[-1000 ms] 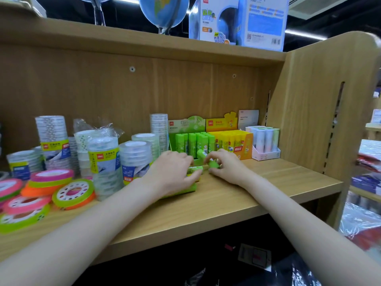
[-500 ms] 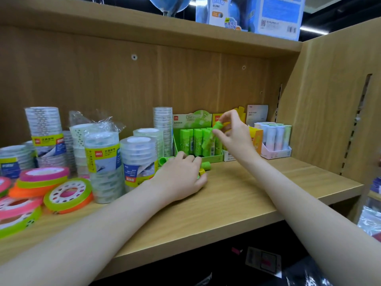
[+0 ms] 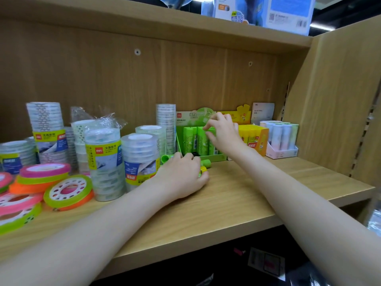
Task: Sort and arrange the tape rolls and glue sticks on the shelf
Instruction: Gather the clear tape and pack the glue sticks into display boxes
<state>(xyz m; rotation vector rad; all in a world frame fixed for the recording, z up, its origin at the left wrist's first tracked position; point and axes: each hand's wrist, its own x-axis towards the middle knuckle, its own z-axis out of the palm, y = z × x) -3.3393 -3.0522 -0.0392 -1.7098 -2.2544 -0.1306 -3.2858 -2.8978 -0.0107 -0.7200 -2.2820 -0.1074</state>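
Over the green box (image 3: 214, 156), right hand (image 3: 223, 135) now lower, pinching a green glue stick (image 3: 211, 132), left hand (image 3: 183, 176) still gripping loose sticks (image 3: 203, 169).

— Items obscured? 
— Loose glue sticks (image 3: 206, 163), mostly under left hand (image 3: 181, 178); green box (image 3: 198, 141), partly behind right hand (image 3: 223, 134).
— Cut off? 
— Coloured tape rolls (image 3: 12, 211), left edge; blue cartons (image 3: 259, 11), top edge. Label print too small.

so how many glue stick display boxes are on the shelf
3, side by side at the back right: the green box behind the right hand, the yellow box beside it, and the pale pink box furthest right.
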